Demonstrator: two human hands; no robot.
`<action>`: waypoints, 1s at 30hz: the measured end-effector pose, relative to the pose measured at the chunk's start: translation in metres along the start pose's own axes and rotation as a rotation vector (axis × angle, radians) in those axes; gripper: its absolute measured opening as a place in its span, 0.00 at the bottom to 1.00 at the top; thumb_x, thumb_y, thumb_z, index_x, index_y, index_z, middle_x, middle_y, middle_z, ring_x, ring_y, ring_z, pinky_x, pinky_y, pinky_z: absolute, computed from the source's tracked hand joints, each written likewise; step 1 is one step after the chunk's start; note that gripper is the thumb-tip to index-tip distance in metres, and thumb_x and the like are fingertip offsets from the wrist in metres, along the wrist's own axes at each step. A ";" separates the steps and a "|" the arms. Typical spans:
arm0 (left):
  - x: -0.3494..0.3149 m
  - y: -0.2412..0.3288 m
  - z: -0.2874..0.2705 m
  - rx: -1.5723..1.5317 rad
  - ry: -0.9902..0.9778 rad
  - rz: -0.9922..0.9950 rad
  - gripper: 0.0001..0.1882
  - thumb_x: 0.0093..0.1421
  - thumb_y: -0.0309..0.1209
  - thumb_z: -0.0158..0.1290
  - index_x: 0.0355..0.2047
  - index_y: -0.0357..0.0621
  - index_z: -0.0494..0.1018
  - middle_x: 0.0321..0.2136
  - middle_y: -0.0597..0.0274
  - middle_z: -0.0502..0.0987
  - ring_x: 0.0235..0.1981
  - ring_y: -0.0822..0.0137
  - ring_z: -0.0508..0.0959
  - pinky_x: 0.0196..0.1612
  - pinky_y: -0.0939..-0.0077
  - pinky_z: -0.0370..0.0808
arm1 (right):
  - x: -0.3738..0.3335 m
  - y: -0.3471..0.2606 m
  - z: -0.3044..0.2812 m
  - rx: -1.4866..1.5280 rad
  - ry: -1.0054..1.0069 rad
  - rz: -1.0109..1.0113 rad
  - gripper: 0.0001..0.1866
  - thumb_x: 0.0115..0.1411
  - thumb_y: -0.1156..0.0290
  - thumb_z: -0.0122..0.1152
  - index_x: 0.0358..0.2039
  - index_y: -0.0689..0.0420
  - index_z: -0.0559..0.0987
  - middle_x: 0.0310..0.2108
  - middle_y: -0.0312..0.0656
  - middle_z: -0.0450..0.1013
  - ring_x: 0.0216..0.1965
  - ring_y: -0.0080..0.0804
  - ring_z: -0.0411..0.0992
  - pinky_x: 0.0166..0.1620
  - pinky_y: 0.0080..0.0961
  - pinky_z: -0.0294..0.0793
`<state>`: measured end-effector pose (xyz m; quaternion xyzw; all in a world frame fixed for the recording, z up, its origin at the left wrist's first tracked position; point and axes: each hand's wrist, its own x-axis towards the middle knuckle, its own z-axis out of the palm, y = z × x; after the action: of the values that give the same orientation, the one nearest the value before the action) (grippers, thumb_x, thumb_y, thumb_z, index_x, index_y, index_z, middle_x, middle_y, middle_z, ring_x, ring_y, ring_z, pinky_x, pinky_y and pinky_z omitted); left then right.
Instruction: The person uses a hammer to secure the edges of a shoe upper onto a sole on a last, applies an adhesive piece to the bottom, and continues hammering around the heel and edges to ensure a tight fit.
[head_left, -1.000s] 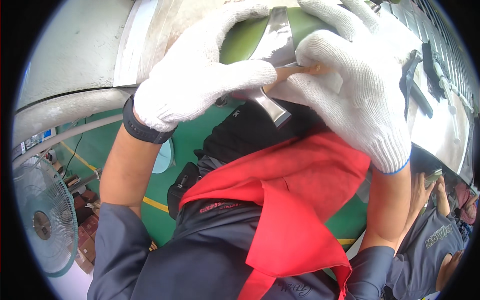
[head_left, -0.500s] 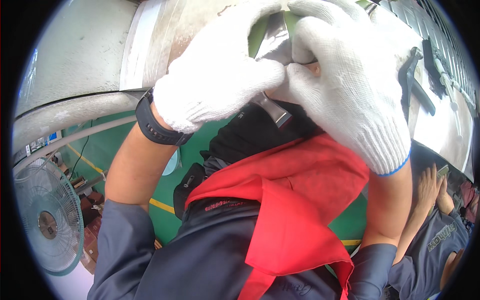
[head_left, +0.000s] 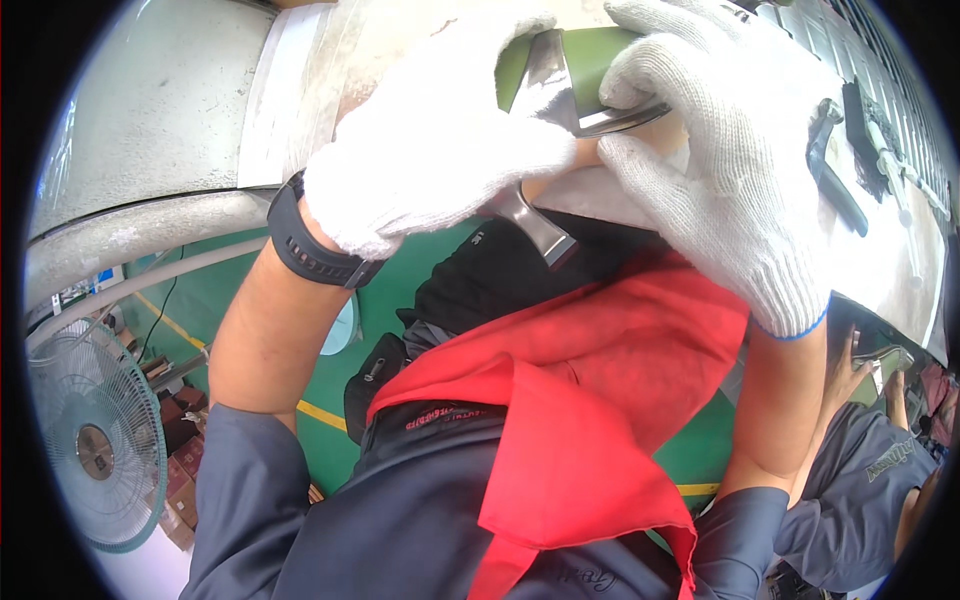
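Note:
My left hand [head_left: 430, 150], in a white knit glove, is closed on a smooth green form [head_left: 595, 65] that looks like a shoe last. A shiny silver strap [head_left: 545, 85] crosses the green form. Below my left thumb another silver strap end [head_left: 540, 228] hangs toward my lap. A tan sole-like surface [head_left: 655, 140] shows under a thin silver band [head_left: 625, 118]. My right hand [head_left: 710, 170], also gloved, is on the right of the form, thumb and curled fingers apart around the band. My left fingertips are partly lost in glare.
On the bench [head_left: 880, 260] at right lie a dark-handled hammer [head_left: 835, 180] and a black brush-like tool [head_left: 868, 135]. A metal rack [head_left: 905, 70] stands beyond. A co-worker [head_left: 860, 480] works at lower right. A fan [head_left: 100, 440] stands at lower left, beside a rail [head_left: 150, 265].
My right thumb and fingers have parted, and more of the green form, the tan surface and the silver band shows between them. My left hand stays nearly in place.

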<state>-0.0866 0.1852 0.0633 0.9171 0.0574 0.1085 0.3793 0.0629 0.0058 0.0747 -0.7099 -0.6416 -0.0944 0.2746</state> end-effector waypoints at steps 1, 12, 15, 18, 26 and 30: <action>0.001 0.012 0.000 0.008 0.013 0.011 0.46 0.56 0.42 0.69 0.69 0.28 0.67 0.62 0.36 0.76 0.65 0.49 0.77 0.71 0.61 0.69 | 0.000 0.001 -0.002 -0.003 -0.037 0.039 0.16 0.46 0.75 0.77 0.36 0.57 0.82 0.50 0.46 0.83 0.48 0.48 0.80 0.52 0.40 0.77; 0.000 -0.007 0.015 0.104 0.106 -0.165 0.42 0.57 0.41 0.70 0.68 0.33 0.69 0.62 0.40 0.75 0.64 0.47 0.77 0.70 0.58 0.72 | -0.063 0.042 -0.004 -0.221 0.381 0.311 0.26 0.59 0.77 0.75 0.59 0.58 0.83 0.65 0.54 0.77 0.66 0.49 0.75 0.70 0.42 0.72; 0.003 -0.003 0.014 0.203 0.115 -0.093 0.43 0.56 0.42 0.71 0.67 0.32 0.70 0.62 0.39 0.75 0.64 0.45 0.77 0.69 0.59 0.73 | -0.097 0.066 -0.021 0.025 0.313 0.758 0.18 0.66 0.75 0.66 0.56 0.61 0.84 0.57 0.54 0.80 0.62 0.49 0.77 0.67 0.40 0.73; 0.016 0.002 0.011 0.268 0.042 -0.073 0.47 0.55 0.42 0.72 0.69 0.31 0.67 0.63 0.37 0.74 0.64 0.42 0.76 0.69 0.57 0.73 | -0.104 0.060 -0.044 -0.001 0.169 0.678 0.20 0.67 0.78 0.59 0.58 0.59 0.83 0.59 0.56 0.78 0.61 0.50 0.78 0.65 0.38 0.74; 0.064 0.015 0.013 0.148 -0.201 0.106 0.56 0.51 0.35 0.75 0.77 0.37 0.60 0.66 0.37 0.75 0.65 0.40 0.77 0.70 0.55 0.72 | -0.109 0.042 -0.050 -0.106 0.063 0.780 0.26 0.62 0.86 0.62 0.61 0.56 0.81 0.44 0.55 0.79 0.44 0.51 0.82 0.49 0.41 0.81; 0.066 0.015 0.009 0.156 -0.220 0.139 0.58 0.49 0.33 0.75 0.78 0.39 0.60 0.68 0.42 0.74 0.67 0.42 0.76 0.71 0.56 0.71 | -0.088 0.003 -0.042 0.802 0.399 0.863 0.15 0.70 0.80 0.66 0.56 0.65 0.80 0.48 0.44 0.84 0.47 0.29 0.83 0.50 0.26 0.82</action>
<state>-0.0204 0.1807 0.0776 0.9519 -0.0398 0.0283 0.3026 0.0610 -0.0908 0.0659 -0.7156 -0.2187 0.1427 0.6478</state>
